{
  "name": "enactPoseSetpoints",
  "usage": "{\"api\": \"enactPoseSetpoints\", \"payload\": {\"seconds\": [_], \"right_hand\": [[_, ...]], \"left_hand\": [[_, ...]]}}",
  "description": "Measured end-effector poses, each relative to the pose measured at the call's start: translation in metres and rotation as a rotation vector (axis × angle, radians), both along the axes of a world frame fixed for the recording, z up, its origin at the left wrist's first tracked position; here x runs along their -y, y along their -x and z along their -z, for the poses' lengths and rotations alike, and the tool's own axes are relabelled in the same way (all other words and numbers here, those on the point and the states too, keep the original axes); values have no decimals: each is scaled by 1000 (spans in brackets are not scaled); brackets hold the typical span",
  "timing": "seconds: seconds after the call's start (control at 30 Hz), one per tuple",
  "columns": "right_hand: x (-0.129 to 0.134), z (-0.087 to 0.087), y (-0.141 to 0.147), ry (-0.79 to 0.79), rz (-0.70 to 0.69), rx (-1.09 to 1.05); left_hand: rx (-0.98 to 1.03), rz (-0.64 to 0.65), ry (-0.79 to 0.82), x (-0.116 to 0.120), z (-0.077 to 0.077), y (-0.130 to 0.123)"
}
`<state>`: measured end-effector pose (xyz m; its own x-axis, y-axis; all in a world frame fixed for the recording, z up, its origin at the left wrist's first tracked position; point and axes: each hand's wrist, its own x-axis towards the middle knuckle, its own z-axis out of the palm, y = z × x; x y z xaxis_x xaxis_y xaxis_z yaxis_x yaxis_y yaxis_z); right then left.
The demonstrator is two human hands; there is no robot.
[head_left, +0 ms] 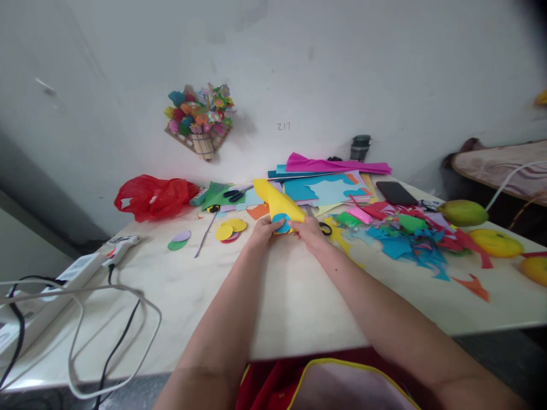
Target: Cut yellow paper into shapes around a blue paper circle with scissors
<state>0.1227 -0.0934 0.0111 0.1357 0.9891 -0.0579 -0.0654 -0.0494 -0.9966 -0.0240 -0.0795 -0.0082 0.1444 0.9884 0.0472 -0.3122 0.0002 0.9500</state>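
Note:
My left hand point(262, 230) pinches a blue paper circle point(281, 217) against a yellow paper sheet point(280, 199), its thumb on the circle. On the other side, my right hand point(308, 230) is closed on the lower right part of the same sheet. The sheet rises away from me, with its top bent over to the left. Just right of my right hand lies a black scissor handle point(325, 229); the rest of that tool is partly hidden. Yellow paper circles point(226, 230) lie to the left of my left hand, overlapping. Farther left are a lilac circle point(183, 235) and a green circle point(177, 245).
Coloured paper scraps point(410, 239) spread over the right side, near several mangoes point(464, 212) and a phone point(396, 193). Paper sheets point(325, 187) are stacked at the back. A red plastic bag point(156, 196), dark-handled scissors point(235, 195) and a power strip point(81, 270) with loose cables sit leftward.

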Motion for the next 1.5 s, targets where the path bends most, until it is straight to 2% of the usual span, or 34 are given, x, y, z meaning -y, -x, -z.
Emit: {"api": "enactPoseSetpoints", "payload": {"seconds": [0.2, 0.37, 0.7, 0.93, 1.0, 1.1, 1.17, 1.3, 1.37, 1.43, 1.5], "right_hand": [[3, -3, 3, 9, 49, -123], [4, -1, 7, -13, 36, -159], [4, 1, 11, 52, 46, -337], [7, -3, 11, 114, -26, -239], [8, -5, 7, 154, -113, -142], [8, -11, -5, 192, -270, 145], [7, -17, -15, 106, -325, 363], [4, -33, -35, -64, -103, 1000], [3, -37, -43, -42, -16, 1278], [2, -37, -49, 38, -34, 1424], [0, -33, -53, 100, -92, 1477]], "left_hand": [[213, -69, 37, 2, 3, -15], [299, -107, 89, 5, 6, -31], [339, -273, 88, 6, 9, -42], [241, -338, 56, 3, 12, -37], [246, -373, 57, 2, 11, -34], [262, -457, 66, 0, 9, -28], [267, -516, 70, -1, 8, -25], [248, -543, 77, -4, 8, -19], [232, -531, 65, -5, 8, -16], [219, -516, 52, -6, 8, -14], [210, -493, 43, -6, 7, -11]]}}
